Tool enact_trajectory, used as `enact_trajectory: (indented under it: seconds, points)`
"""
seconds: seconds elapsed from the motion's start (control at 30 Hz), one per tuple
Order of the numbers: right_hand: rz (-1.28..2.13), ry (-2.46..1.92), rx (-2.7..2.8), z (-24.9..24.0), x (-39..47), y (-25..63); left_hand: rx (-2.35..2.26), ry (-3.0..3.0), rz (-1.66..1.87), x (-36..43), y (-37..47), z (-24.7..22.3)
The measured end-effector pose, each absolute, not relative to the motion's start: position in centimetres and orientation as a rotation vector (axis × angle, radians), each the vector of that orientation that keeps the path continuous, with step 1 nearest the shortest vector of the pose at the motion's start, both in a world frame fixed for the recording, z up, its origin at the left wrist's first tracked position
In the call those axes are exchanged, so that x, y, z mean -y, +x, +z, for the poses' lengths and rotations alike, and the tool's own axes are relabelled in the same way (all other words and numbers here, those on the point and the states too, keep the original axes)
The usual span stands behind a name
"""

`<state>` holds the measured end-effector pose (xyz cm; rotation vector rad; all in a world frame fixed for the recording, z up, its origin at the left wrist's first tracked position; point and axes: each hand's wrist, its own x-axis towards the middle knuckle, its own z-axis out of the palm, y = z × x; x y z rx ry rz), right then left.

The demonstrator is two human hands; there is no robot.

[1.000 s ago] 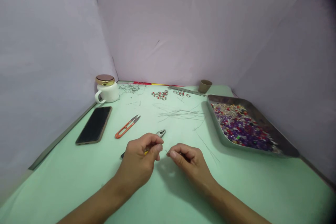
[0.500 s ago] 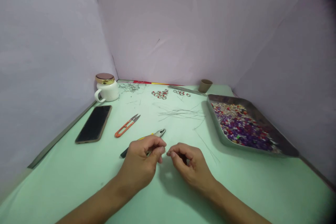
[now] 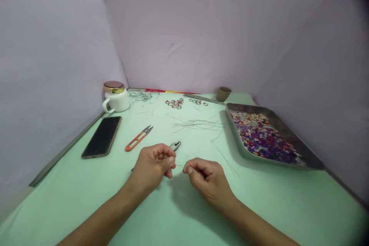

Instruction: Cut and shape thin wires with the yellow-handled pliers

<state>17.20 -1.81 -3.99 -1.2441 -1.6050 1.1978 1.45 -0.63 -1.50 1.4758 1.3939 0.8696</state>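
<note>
Between my two hands runs a short, thin wire [image 3: 180,165]. My left hand [image 3: 154,165] pinches it at one side, thumb against fingers. The other end sits in the closed fingertips of my right hand [image 3: 206,178]; anything else inside either pinch is too small to make out. Pliers [image 3: 175,145] lie on the table just beyond my left hand, which hides most of them. Further off, several loose thin wires [image 3: 198,123] are spread on the green table [image 3: 201,223].
Orange thread snips [image 3: 139,138] and a phone [image 3: 102,137] lie to the left, near a lidded white mug [image 3: 117,100]. Small beaded rings [image 3: 174,103] and a brown cup [image 3: 223,93] stand at the back. A metal tray [image 3: 239,142] of beads [image 3: 266,138] occupies the right.
My left hand has shifted left and slightly up, widening the gap to my right hand, so more wire shows between them. My right hand has barely moved.
</note>
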Motion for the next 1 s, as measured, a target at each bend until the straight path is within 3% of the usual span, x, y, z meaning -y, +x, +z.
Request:
enact_trajectory:
  seconds: [0.13, 0.23, 0.73, 1.0]
  points:
    - [1.290, -1.308, 1.565, -4.1, 1.2, 17.4, -1.351, 2.304, 1.081, 0.8, 1.0, -1.6]
    - [1.324, -1.273, 1.579, -4.2, 1.0, 17.5, -1.163, 2.681, 1.026, 1.1, 1.0, -1.7]
    - [1.281, -1.307, 1.532, -4.2, 1.7, 16.8, -1.246, 2.829, 0.889, 1.6, 1.7, -2.7]
    - [0.726, -1.176, 1.821, -4.5, 2.2, 17.1, -1.411, 2.760, 0.818, 2.1, 2.3, -2.2]
